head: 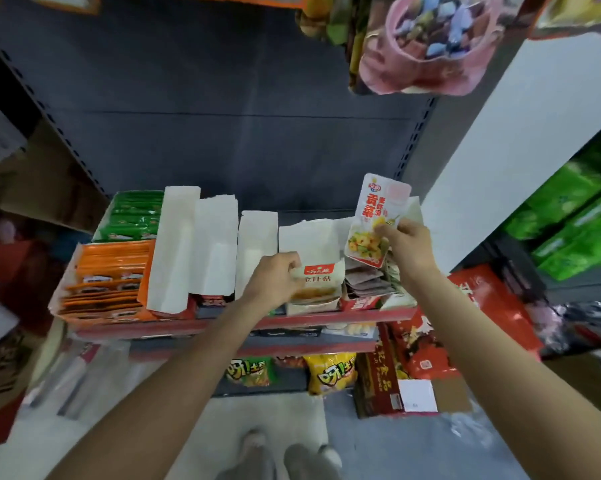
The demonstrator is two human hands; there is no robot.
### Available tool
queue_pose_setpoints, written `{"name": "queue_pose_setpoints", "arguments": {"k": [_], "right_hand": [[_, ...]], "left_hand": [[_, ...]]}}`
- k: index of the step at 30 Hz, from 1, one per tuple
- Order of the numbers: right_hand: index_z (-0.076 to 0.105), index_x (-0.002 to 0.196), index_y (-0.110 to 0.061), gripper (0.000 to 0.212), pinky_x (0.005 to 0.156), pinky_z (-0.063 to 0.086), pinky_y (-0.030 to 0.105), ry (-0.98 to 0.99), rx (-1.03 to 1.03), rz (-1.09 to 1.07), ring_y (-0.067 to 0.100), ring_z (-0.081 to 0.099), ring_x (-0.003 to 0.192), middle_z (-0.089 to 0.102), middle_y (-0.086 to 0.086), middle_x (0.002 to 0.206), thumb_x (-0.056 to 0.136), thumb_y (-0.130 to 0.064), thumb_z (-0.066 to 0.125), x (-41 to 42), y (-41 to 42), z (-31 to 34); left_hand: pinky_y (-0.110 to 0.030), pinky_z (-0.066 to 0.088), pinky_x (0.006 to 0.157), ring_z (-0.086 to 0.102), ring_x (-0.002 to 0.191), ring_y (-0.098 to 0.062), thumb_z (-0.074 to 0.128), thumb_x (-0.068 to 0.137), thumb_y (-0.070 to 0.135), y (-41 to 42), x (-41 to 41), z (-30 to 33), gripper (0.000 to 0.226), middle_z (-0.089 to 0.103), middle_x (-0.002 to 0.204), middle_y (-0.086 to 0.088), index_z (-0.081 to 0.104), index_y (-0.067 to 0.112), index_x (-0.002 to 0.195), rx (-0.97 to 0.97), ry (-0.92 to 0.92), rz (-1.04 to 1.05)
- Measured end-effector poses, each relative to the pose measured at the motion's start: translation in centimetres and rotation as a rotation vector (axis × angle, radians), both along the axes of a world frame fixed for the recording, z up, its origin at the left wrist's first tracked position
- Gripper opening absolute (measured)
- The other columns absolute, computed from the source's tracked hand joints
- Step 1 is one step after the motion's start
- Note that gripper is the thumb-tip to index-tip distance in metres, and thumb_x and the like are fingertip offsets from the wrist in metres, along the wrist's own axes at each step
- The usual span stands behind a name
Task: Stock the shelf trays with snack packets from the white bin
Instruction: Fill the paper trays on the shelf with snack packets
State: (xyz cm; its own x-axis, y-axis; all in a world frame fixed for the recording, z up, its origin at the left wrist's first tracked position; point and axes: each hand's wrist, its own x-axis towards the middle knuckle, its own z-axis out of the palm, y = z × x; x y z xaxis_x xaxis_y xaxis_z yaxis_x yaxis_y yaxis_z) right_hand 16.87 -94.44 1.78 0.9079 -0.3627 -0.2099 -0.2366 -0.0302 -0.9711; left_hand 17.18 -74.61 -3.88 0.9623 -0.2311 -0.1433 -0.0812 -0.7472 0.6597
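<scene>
My right hand (pixel 408 249) pinches a white and red snack packet (pixel 373 216), held upright above the rightmost shelf tray (pixel 358 303), where grey packets (pixel 365 284) lie stacked. My left hand (pixel 275 278) grips a white packet with a red label (pixel 321 277) at the front of the neighbouring tray (pixel 313 233). Further left stand several white cardboard trays (pixel 216 247), an orange tray of orange packets (pixel 112 275) and a tray of green packets (pixel 134 216). No white bin shows in the frame.
The red shelf edge (pixel 223 325) runs below the trays. Yellow and green snack bags (pixel 330 374) sit on a lower shelf. A red carton (pixel 465 317) and a brown box (pixel 385 386) stand at the lower right. Bags hang overhead (pixel 424 46). My shoes (pixel 292 455) are on the floor.
</scene>
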Motion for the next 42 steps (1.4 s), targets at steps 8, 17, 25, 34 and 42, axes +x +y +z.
{"name": "queue_pose_setpoints", "arguments": {"k": [8,17,25,34,42], "right_hand": [[0.067,0.104,-0.001,0.020,0.054,0.042,0.005,-0.097,-0.342,0.219,0.011,0.058,0.075,0.064,0.002,0.094,0.086,0.003,0.060,1.9,-2.4,-0.4],[0.071,0.090,0.001,0.014,0.051,0.034,0.012,-0.168,-0.794,0.428,0.027,0.058,0.069,0.071,0.017,0.084,0.089,-0.009,0.061,3.5,-4.3,-0.7],[0.066,0.090,0.001,0.016,0.063,0.034,0.028,-0.151,-1.031,0.593,0.032,0.060,0.082,0.067,0.017,0.088,0.090,-0.012,0.057,3.7,-5.2,-2.0],[0.071,0.101,-0.013,0.017,0.075,0.050,0.038,-0.254,-1.117,0.628,0.030,0.064,0.088,0.072,0.009,0.096,0.089,-0.016,0.059,3.8,-5.8,-2.4],[0.065,0.112,-0.021,0.025,0.085,0.041,0.032,-0.049,-1.337,0.813,0.028,0.058,0.104,0.067,0.005,0.112,0.092,-0.015,0.052,3.1,-5.5,-2.8]], "left_hand": [[-0.027,0.044,0.082,0.057,0.093,-0.014,0.055,0.088,0.053,-0.5,-0.6,2.0,0.042,0.063,0.099,0.002,0.069,0.015,0.101,0.149,0.388,-0.138],[-0.012,0.042,0.080,0.054,0.096,-0.005,0.063,0.089,0.020,-6.7,1.2,4.8,0.045,0.056,0.118,0.005,0.049,0.024,0.132,-0.240,-0.273,0.055],[-0.037,0.050,0.075,0.061,0.087,-0.022,0.057,0.092,0.012,-9.1,2.8,4.3,0.013,0.066,0.096,-0.004,0.068,0.012,0.099,0.079,-0.455,0.035],[-0.033,0.046,0.071,0.062,0.072,-0.027,0.073,0.074,-0.003,-9.3,2.6,3.3,0.018,0.068,0.078,-0.006,0.073,0.010,0.086,0.370,-0.691,-0.112],[-0.035,0.049,0.092,0.060,0.106,-0.023,0.056,0.091,0.011,-9.5,2.9,1.8,0.029,0.064,0.118,-0.006,0.064,0.015,0.119,0.294,-0.202,-0.058]]}}
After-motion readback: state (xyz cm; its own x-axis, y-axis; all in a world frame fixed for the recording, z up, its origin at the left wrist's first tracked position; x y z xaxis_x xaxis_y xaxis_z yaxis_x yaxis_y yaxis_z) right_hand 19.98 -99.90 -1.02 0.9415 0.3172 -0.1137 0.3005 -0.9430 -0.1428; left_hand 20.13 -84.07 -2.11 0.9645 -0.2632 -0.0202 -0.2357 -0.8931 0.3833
